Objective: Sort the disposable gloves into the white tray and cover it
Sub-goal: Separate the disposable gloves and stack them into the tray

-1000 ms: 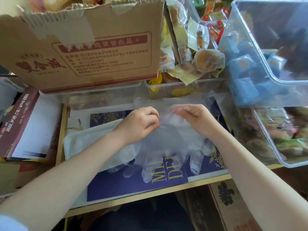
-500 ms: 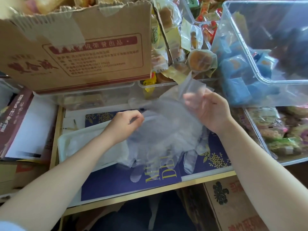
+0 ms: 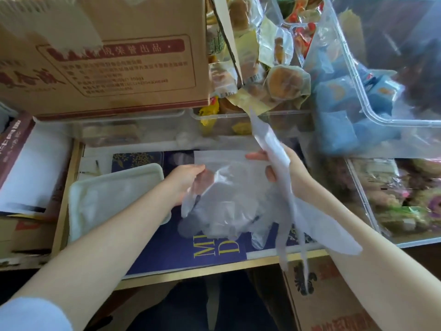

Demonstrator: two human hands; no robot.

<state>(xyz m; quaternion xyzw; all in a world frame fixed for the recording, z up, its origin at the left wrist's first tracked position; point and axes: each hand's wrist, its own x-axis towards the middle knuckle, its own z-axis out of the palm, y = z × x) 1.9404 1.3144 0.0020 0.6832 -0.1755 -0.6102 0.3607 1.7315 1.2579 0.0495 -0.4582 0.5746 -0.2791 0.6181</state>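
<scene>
While pinched at both sides, heap of clear gloves [image 3: 229, 199] between the hands, white tray [image 3: 114, 199] just left of left hand [image 3: 188, 180], right hand [image 3: 284, 170] gripping one raised glove [image 3: 274, 149].

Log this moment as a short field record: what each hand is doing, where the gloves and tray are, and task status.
left hand: pinches the edge of the glove pile
right hand: grips a single glove, lifted clear of the pile
glove pile: clear gloves on the blue sheet, right of the tray
white tray: under the left forearm; contents unclear
cover: none on the tray
surroundings: cardboard box behind, clear bins of wrapped snacks at right
status: sorting under way
</scene>
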